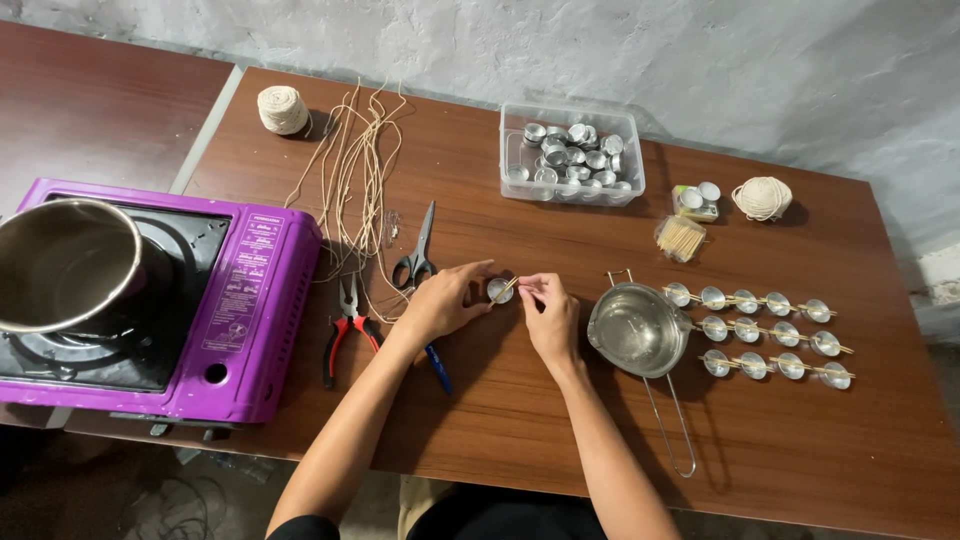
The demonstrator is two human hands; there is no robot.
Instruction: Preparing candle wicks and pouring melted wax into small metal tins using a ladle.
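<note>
Your left hand (440, 300) pinches a small foil cup (497, 290) steady on the surface (520, 420) while your right hand (550, 315) grips a thin stick (508, 288) laid across its rim.

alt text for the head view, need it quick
Two hands, left hand and right hand, hold a small metal cup with a thin stick over a brown table. Nearby: saucepan, pliers, purple stove.
</note>
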